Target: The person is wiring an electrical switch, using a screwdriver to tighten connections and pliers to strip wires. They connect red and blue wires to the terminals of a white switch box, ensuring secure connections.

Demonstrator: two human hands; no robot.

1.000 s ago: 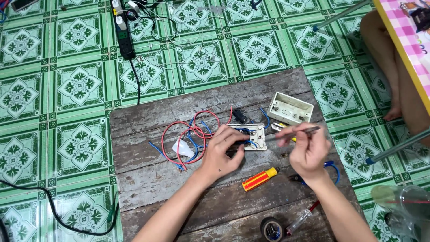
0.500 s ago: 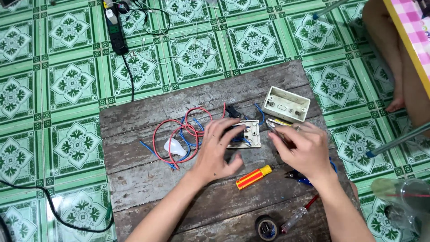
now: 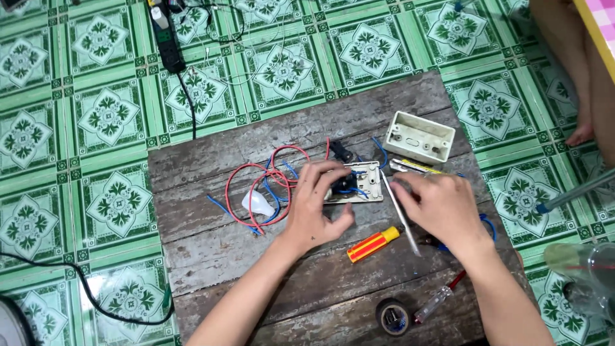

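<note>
Left hand [image 3: 317,208] pins the white switch plate [image 3: 355,182] mid-board [image 3: 211,256], its grip closed on it, right hand [image 3: 439,205] pinching a thin metal tool [image 3: 400,214] beside it — wiring step, I'd say, needing a steady tip.

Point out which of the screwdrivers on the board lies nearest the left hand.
The short screwdriver with the orange-and-yellow striped handle, lying just right of the left hand. The clear-handled screwdriver with a red tip lies farther off, beside the black tape roll.
</note>
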